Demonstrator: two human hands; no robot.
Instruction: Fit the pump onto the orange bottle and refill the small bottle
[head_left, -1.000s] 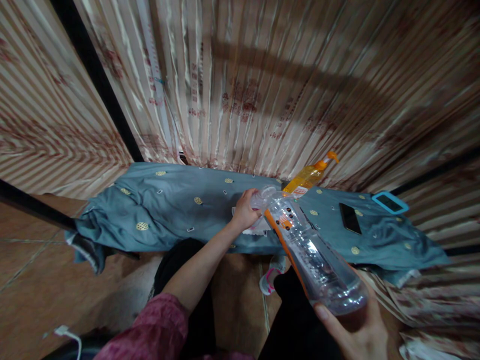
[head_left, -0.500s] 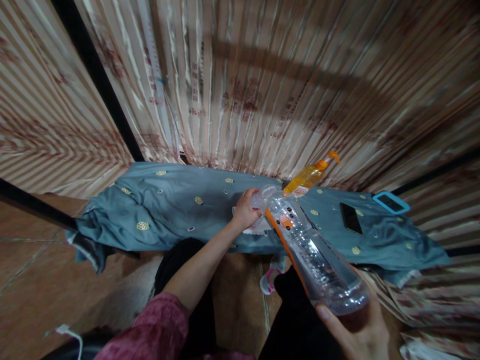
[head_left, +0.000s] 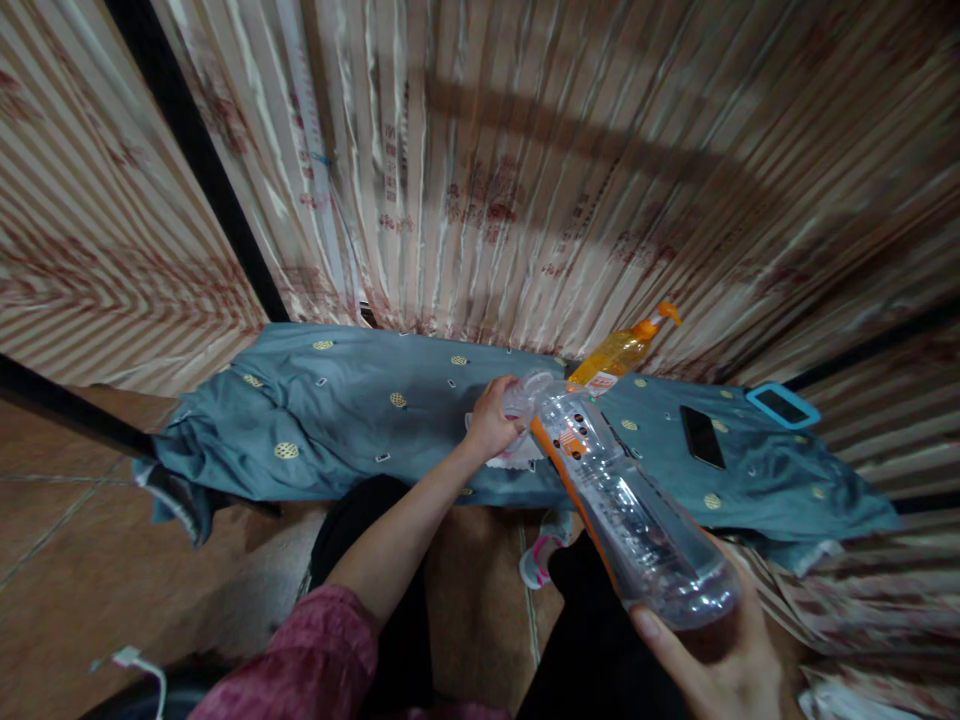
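A large clear plastic bottle with orange edging and an orange print lies slanted across the air in front of me. My right hand is closed around its broad base at the lower right. At its narrow upper end, my left hand is closed on clear plastic; I cannot tell whether that is the bottle's neck or a separate piece. Behind this end stands a pump bottle of yellow liquid with an orange pump head. Partly hidden under my left hand, a whitish piece lies on the cloth.
A blue-green cloth with yellow prints covers the narrow table. On its right side lie a dark phone and a blue-framed object. Striped curtains hang behind, with dark poles beside them. A white cable is at lower left.
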